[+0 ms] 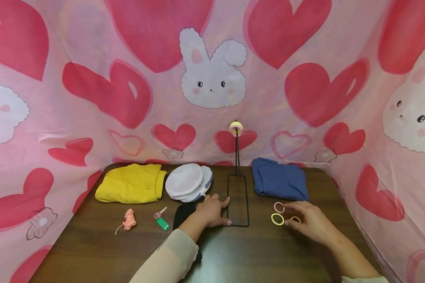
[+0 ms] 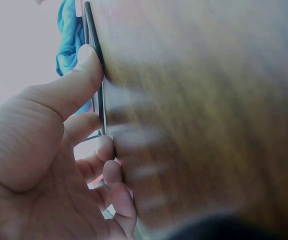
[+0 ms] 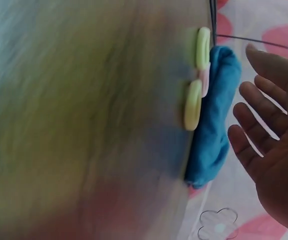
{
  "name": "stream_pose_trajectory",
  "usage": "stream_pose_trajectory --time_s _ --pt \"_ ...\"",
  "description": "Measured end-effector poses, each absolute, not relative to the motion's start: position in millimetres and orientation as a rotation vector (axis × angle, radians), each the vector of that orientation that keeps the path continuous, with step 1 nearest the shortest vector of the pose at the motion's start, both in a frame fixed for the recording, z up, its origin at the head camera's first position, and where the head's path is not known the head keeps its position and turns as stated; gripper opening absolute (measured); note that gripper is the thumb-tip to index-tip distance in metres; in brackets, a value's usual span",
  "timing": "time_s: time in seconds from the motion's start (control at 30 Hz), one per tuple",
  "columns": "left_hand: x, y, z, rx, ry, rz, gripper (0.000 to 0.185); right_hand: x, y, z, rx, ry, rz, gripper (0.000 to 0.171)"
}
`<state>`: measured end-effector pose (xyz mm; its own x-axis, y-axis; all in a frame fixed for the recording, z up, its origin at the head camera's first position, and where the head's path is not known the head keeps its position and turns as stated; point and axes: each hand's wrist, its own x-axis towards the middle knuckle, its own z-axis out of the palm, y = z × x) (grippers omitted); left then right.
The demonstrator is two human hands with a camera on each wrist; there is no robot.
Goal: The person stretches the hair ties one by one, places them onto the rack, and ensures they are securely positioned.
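My left hand (image 1: 214,211) lies flat on the dark wooden table (image 1: 102,251), thumb and fingertips (image 2: 86,62) pressed against the left side of a black wire stand's base (image 1: 238,200). The stand's upright rod carries a yellow and pink hair tie (image 1: 236,127) on top. My right hand (image 1: 306,221) hovers with fingers spread over three loose hair ties: a pink one (image 1: 278,207), a yellow one (image 1: 277,219) and a third (image 1: 296,219) partly under my fingers. In the right wrist view the palm (image 3: 271,135) is open and apart from the ties (image 3: 193,105).
Along the back lie a folded yellow cloth (image 1: 131,183), a white round mesh pouch (image 1: 187,182) and a folded blue cloth (image 1: 279,179). A pink toy mouse (image 1: 129,221), a green key tag (image 1: 161,223) and a black item (image 1: 183,212) lie left of my forearm. Heart-print fabric walls surround the table.
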<state>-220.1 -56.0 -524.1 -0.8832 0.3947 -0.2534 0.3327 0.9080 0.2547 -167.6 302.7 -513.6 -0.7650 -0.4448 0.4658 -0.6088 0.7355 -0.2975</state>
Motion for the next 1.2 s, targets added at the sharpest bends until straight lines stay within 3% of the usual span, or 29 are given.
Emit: stream_pose_trajectory --time_s 0.53,0.97,1.2 --pt "-220 -56 -523 0.530 2.761 0.296 0.089 -164 328 -524 0.683 -2.875 0.568 0.055" --pt "-220 -55 -525 0.530 2.764 0.291 0.089 -167 323 -520 0.623 -2.916 0.522 0.032" --pt "-220 -55 -523 0.530 2.768 0.283 0.089 -168 317 -512 0.642 -2.781 0.524 0.030"
